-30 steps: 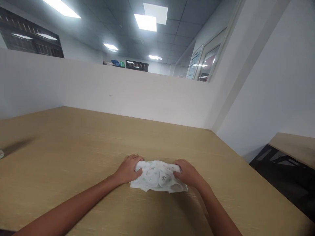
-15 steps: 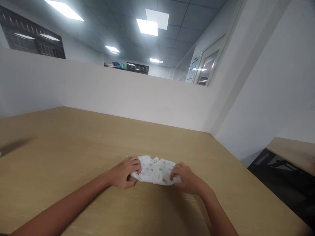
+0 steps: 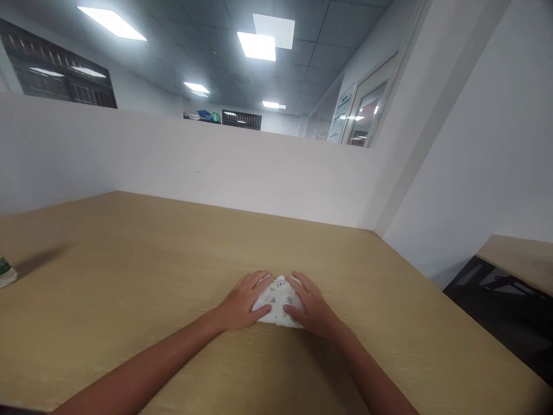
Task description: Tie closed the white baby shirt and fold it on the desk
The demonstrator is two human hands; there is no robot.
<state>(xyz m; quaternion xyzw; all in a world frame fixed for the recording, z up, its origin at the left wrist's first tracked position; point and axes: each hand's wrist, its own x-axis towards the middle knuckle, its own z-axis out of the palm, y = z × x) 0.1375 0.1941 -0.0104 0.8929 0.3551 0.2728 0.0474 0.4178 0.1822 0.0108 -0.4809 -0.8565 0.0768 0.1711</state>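
Observation:
A small white baby top (image 3: 280,302) with a grey animal print lies folded on the table in front of me, its neckline at the far side. My left hand (image 3: 245,301) rests over its left part, fingers stretched out and thumb apart on the cloth. Over the right part, my right hand (image 3: 310,305) presses down in the same way, with spread fingers. Both palms hide the garment's side edges; the middle strip shows between the thumbs.
The wooden table (image 3: 173,253) reaches back to a low white partition (image 3: 242,173). At the far left edge sits a partly cut-off white and green object (image 3: 6,273). A second table (image 3: 518,256) stands beyond the right edge.
Both hands have moved inward, from gripping the baby top's two ends to lying flat on it. The top now looks narrower, its sides covered or tucked.

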